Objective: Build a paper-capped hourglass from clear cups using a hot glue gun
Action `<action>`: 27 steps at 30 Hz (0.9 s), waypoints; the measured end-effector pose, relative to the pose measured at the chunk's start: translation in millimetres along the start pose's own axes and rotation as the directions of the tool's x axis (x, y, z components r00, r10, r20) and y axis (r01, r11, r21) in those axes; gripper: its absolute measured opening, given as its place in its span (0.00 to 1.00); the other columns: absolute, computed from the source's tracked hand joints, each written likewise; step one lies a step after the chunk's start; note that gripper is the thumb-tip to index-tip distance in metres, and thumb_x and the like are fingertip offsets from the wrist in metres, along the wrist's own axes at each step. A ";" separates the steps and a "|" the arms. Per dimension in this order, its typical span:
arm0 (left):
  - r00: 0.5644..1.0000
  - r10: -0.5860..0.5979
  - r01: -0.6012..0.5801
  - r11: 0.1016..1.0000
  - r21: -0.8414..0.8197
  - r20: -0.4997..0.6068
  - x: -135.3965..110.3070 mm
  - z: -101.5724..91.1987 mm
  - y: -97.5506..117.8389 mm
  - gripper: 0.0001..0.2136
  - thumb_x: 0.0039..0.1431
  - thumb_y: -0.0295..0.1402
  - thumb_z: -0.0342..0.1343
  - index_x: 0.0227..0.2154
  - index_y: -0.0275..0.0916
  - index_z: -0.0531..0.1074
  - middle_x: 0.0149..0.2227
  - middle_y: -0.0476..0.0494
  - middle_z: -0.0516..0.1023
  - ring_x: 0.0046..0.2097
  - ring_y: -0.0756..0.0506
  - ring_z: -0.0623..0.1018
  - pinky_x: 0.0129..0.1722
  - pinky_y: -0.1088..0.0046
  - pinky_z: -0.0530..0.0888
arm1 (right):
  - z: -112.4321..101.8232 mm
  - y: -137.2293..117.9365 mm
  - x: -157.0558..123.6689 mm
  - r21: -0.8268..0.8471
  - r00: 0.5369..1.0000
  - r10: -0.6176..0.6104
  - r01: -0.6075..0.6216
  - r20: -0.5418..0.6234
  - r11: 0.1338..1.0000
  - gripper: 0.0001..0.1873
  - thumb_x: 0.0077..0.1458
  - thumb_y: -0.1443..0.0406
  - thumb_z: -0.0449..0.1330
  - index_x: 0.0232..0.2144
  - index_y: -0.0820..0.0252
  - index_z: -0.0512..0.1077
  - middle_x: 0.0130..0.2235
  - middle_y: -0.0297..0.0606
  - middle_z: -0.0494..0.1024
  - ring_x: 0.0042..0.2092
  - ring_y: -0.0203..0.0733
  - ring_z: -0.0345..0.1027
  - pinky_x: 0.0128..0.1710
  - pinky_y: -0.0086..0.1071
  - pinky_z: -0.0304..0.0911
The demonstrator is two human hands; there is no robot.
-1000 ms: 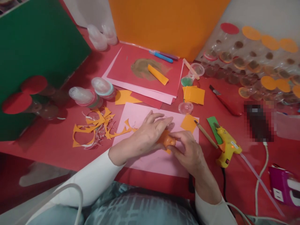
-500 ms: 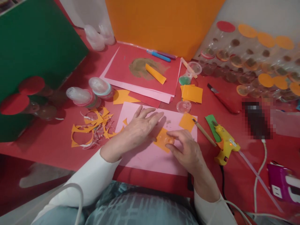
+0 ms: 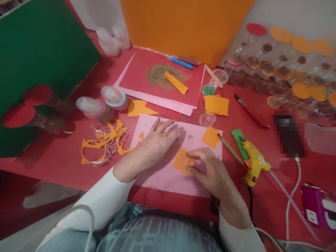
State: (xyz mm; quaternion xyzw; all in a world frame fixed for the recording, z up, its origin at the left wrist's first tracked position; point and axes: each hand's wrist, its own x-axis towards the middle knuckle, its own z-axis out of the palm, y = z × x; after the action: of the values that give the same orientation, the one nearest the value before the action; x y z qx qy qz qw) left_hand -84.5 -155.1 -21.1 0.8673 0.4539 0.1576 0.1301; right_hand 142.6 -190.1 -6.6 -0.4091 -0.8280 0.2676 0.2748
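Note:
Between the thumb and fingers of my right hand is a small clear plastic piece, rounded with a knob-like end. It stands on an orange paper square, which shows through it. The square lies on a pink sheet. My left hand is stretched palm down over the same sheet, fingers apart, holding nothing. A second orange square lies beyond my right hand, with the tip of a wooden-handled tool over its edge.
To the right are a yellow glue gun with a long stick, a green strip and a red cutter. Orange scraps lie left. Clear cups stand behind them. Stacked orange squares and clear plastic bottle pieces lie farther back.
The orange square and the clear piece have shifted slightly toward me, with my right hand on the piece. My left hand stays nearly in place. The whole view has moved a little.

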 end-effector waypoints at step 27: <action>0.992 -0.053 0.049 0.998 -0.036 -0.113 2.8 2.2 12.4 0.15 0.64 0.25 0.49 0.53 0.36 0.68 0.49 0.34 0.80 0.63 0.36 0.70 0.64 0.44 0.63 | 4.8 3.0 -1.3 -0.090 0.997 -0.046 0.040 -0.063 0.995 0.16 0.65 0.65 0.57 0.55 0.54 0.66 0.46 0.44 0.80 0.47 0.50 0.74 0.46 0.45 0.72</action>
State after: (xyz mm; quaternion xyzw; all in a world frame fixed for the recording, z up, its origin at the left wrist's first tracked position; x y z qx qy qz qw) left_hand -72.9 -159.9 -18.2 0.8428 0.4799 0.2111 0.1220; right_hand 141.6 -190.7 -12.3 -0.4113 -0.8384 0.2111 0.2887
